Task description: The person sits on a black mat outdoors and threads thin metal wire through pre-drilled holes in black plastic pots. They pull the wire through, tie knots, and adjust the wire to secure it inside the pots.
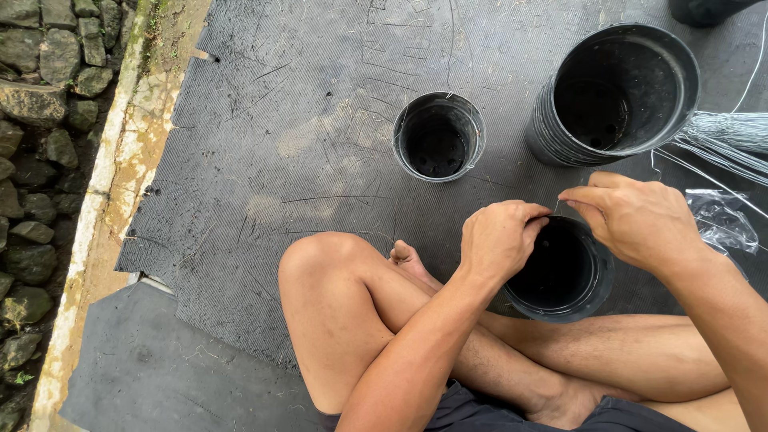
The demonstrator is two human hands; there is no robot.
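Left hand [500,238] and right hand [632,216] both pinched shut on thin wire [555,209] at rim of black plastic pot [560,276] between crossed legs; wire barely visible, probably springy; pot light, flexible, grip by rim

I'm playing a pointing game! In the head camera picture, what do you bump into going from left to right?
Stone wall → bent knee → small black pot → left hand → right hand → wire bundle.
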